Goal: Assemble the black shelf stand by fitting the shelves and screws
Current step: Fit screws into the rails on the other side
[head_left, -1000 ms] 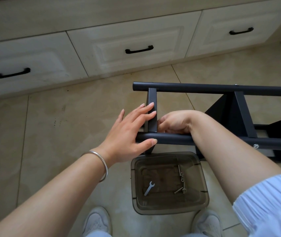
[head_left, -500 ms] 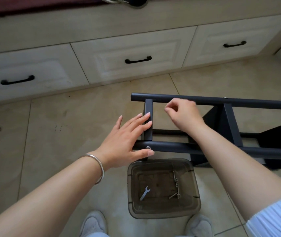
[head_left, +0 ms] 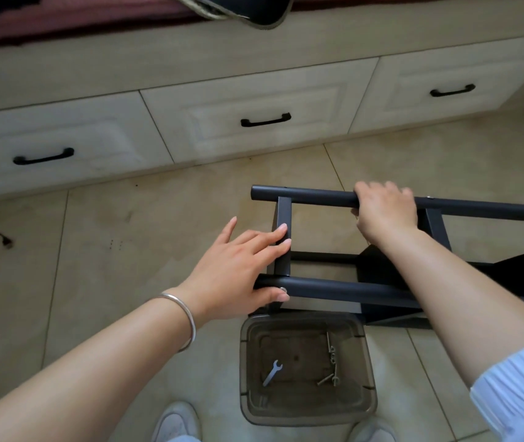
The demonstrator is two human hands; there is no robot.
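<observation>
Steadying the black shelf stand (head_left: pixel 382 290) on its side on the tiled floor.

Left hand (head_left: pixel 238 269) lay flat, fingers straight across the end crossbar (head_left: pixel 283 237), thumb under the near rail beside a fitted screw (head_left: pixel 283 290), likely bracing the joint. Right hand (head_left: pixel 385 212) curled round the far rail (head_left: pixel 311 196), probably to stop rolling. Wrench (head_left: pixel 272 373) and spare screws (head_left: pixel 331 362) sat in the tinted bin (head_left: pixel 370 406), within reach.

Home bedroom: cream drawers (head_left: pixel 254 122) under bed, tiled floor (head_left: pixel 127 218).
</observation>
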